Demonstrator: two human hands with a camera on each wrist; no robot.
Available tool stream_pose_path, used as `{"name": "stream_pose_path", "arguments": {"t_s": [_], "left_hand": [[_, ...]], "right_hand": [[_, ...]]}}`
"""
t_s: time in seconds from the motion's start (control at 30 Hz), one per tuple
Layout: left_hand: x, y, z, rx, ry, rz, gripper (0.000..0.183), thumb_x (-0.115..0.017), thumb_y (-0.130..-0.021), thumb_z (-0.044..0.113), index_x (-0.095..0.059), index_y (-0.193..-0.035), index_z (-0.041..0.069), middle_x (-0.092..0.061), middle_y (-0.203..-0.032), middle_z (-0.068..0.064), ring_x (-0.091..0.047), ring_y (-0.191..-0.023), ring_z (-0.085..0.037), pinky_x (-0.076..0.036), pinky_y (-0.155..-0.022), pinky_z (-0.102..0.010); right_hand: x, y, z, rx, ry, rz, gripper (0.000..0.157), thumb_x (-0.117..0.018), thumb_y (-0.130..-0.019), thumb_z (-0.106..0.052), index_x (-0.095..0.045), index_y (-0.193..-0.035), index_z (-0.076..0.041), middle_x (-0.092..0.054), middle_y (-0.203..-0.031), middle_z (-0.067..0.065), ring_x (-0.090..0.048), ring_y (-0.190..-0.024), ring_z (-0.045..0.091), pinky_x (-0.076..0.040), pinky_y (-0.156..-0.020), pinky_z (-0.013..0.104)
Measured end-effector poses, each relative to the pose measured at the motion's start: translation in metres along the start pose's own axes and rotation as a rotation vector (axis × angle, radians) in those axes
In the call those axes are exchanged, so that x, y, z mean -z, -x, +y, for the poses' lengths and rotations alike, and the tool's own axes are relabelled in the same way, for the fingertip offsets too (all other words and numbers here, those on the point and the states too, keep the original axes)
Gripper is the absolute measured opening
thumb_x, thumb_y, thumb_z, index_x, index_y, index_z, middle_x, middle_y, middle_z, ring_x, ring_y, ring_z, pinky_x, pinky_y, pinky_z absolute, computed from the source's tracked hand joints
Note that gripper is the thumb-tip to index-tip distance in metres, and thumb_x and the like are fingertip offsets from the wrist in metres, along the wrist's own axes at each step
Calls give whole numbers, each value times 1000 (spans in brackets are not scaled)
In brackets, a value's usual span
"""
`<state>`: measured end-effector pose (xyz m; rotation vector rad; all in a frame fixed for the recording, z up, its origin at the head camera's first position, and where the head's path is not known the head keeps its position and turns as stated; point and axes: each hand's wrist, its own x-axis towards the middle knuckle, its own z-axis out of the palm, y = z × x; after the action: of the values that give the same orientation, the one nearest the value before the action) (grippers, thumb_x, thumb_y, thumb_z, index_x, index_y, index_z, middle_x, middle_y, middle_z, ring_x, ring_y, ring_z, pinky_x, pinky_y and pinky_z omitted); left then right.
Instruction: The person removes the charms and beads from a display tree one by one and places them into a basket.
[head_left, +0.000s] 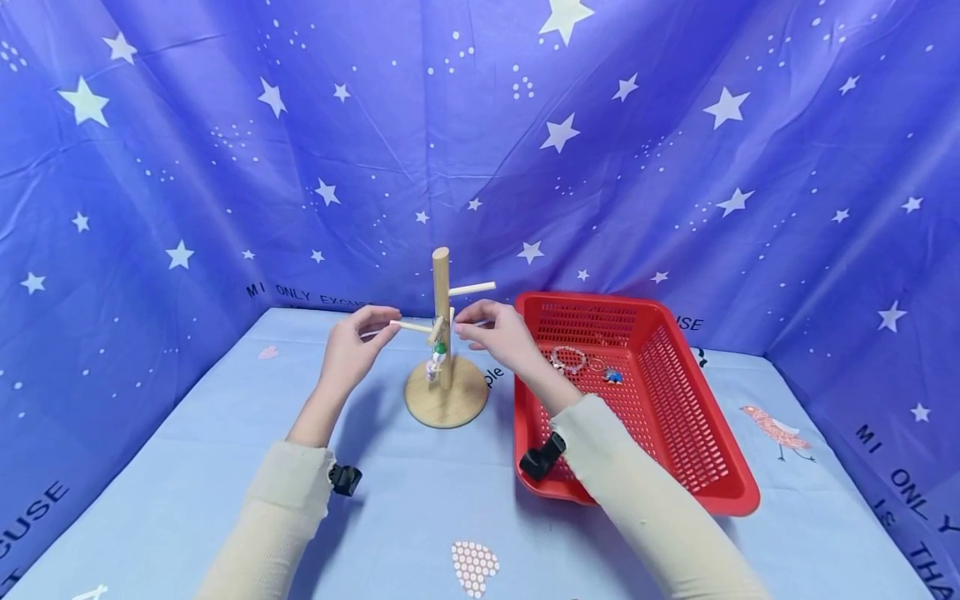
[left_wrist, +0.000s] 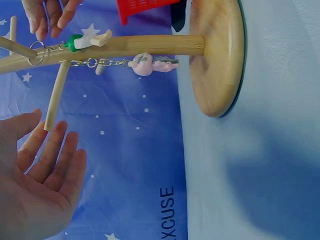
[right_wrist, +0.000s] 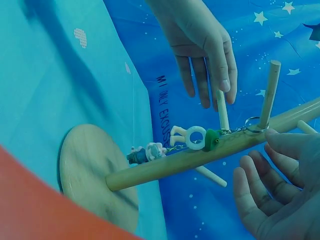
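A wooden peg stand (head_left: 442, 317) with a round base stands upright on the table. A keychain with a green-and-white figure (right_wrist: 197, 139) hangs by its metal ring (right_wrist: 257, 125) from one peg. Beside it hangs a keychain with a pink figure (left_wrist: 143, 65), its chain at another peg. My left hand (head_left: 352, 350) is at the tip of the left peg (left_wrist: 57, 95), its fingers loosely spread; whether they touch it, I cannot tell. Close to the metal ring is the thumb of my right hand (right_wrist: 285, 185), whose relaxed fingers hold nothing.
A red plastic basket (head_left: 697, 400) stands right of the stand, under my right forearm. Inside lie a beaded loop (head_left: 568, 359) and a small blue charm (head_left: 613, 377). A purple-blue starry curtain (head_left: 480, 150) hangs behind the pale blue tablecloth (head_left: 405, 517).
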<state>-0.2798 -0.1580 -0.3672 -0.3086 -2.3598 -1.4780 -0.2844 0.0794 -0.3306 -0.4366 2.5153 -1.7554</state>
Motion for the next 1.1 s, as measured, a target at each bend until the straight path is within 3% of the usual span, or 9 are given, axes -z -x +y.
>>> {"name": "stream_pose_path", "arguments": {"t_s": [0.33,0.63,1.1], "left_hand": [[-2,-1,-6,12,-53,36,21,-68,-96,21,-71,-109,4,-75,-104,-16,-68,-96,-18,-56,-95,-39],[-4,-3,-5,57,-35,68,20,-65,-98,20,-72,-105,2,-74,-102,-18,-68,-98,-27,-55,-94,-42],[-5,-2,-1,71,-34,72,18,-66,-97,16,-72,-104,2,-74,-100,-19,-66,-90,-19,-56,-91,-40]], "right_hand": [[-6,-2,-2,-1,-16,0,22,-70,-92,-11,-67,-110,1,-70,-111,19,-70,-92,24,-62,-78,32],[-10,-3,-2,3,-11,1,19,-71,-92,-11,-69,-107,1,-71,-111,19,-70,-90,20,-62,-77,32],[-15,-4,-4,-7,-8,3,15,-70,-93,-12,-70,-103,0,-73,-102,18,-69,-86,19,-61,-76,31]]}}
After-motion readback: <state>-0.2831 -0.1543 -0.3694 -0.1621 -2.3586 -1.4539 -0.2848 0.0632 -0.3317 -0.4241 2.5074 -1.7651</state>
